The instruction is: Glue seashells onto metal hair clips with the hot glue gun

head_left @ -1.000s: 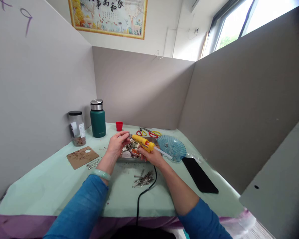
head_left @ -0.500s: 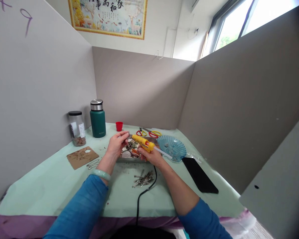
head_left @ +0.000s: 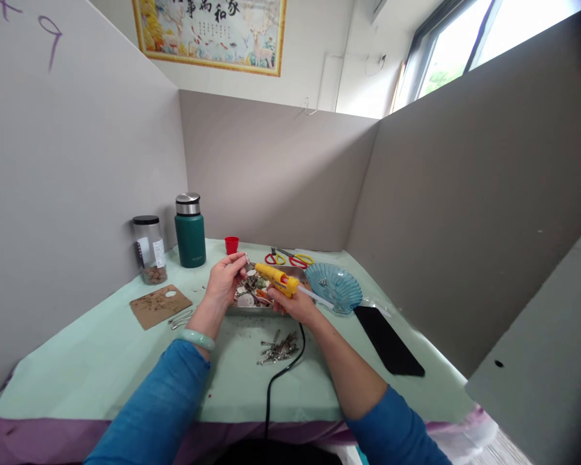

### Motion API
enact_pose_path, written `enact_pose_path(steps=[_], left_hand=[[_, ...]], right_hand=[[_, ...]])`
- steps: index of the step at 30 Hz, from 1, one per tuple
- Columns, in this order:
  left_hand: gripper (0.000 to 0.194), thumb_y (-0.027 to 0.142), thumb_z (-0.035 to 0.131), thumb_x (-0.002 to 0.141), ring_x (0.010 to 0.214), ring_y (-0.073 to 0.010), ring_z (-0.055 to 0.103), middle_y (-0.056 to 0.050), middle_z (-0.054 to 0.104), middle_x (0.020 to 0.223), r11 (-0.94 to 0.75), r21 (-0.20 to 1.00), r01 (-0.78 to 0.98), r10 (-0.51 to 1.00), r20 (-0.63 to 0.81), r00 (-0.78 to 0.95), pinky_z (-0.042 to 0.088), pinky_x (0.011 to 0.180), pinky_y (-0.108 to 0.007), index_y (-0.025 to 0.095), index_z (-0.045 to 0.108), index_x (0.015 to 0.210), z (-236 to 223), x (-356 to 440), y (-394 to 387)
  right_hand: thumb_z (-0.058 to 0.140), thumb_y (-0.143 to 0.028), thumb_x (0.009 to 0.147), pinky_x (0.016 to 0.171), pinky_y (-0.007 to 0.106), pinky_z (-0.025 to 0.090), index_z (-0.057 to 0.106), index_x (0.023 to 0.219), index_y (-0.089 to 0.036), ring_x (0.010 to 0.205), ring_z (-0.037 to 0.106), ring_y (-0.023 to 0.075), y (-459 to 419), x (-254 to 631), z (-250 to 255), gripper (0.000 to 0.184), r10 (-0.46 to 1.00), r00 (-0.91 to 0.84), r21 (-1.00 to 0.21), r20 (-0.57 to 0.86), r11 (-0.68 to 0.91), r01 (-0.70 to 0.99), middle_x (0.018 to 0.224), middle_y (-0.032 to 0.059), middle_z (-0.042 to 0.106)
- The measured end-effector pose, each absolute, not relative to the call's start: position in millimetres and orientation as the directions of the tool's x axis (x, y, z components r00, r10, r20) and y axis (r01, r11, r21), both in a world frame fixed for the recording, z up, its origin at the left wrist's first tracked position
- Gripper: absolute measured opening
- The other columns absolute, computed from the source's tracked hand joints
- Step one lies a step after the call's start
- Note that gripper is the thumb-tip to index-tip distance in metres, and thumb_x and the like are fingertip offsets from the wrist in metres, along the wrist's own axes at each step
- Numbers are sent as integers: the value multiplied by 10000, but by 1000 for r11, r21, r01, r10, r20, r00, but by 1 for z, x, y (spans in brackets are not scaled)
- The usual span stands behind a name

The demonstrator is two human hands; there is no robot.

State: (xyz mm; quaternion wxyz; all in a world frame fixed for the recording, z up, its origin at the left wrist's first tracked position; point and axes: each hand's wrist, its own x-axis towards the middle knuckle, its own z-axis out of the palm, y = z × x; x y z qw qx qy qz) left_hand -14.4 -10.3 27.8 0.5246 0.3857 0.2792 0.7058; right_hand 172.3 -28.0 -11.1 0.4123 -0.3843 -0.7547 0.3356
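Observation:
My right hand (head_left: 294, 305) grips a yellow glue gun (head_left: 277, 279), its nozzle pointing left toward my left hand. My left hand (head_left: 224, 281) pinches a small metal piece (head_left: 246, 259) right at the nozzle tip; I cannot make out what the piece is. Both hands hover over a shallow metal tray (head_left: 252, 307) filled with small shells and bits. The gun's black cord (head_left: 278, 374) runs down toward me off the table edge. A pile of metal hair clips (head_left: 277, 349) lies just in front of the tray.
A green flask (head_left: 190, 231) and a clear jar (head_left: 150, 250) stand at the back left, beside a brown card (head_left: 159, 305). A red cup (head_left: 231, 245), scissors (head_left: 290, 259), a blue shell-shaped dish (head_left: 334, 287) and a black phone (head_left: 388, 340) lie around. Grey partition walls enclose the table.
My left hand has lifted the small piece slightly and the glue gun's nozzle has followed it up and to the left. Nothing else has moved.

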Motion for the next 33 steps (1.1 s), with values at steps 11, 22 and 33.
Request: enact_pose_path(steps=[11, 22, 33], left_hand=[[404, 247, 841, 502, 455, -51, 457, 12, 587, 581, -283, 818, -501, 959, 235, -158, 345, 447, -186, 100, 671, 837, 28, -13, -11], [385, 252, 832, 506, 440, -53, 439, 28, 553, 521, -291, 826, -483, 956, 237, -171, 327, 452, -191, 99, 668, 819, 29, -11, -12], [369, 271, 819, 532, 434, -63, 436, 38, 526, 479, -298, 837, -459, 955, 255, -154, 302, 447, -193, 107, 666, 824, 26, -13, -9]], right_hand=[[552, -521, 821, 412, 183, 395, 637, 902, -163, 419, 498, 86, -31, 172, -9, 376, 864, -351, -824, 362, 472, 314, 524, -24, 580], [557, -500, 828, 414, 189, 388, 642, 895, -170, 418, 494, 88, -28, 172, -12, 348, 853, -366, -813, 371, 489, 316, 515, -24, 574], [559, -513, 820, 410, 185, 393, 641, 904, -164, 427, 508, 93, -29, 171, -12, 369, 869, -349, -830, 351, 462, 313, 519, -20, 573]])
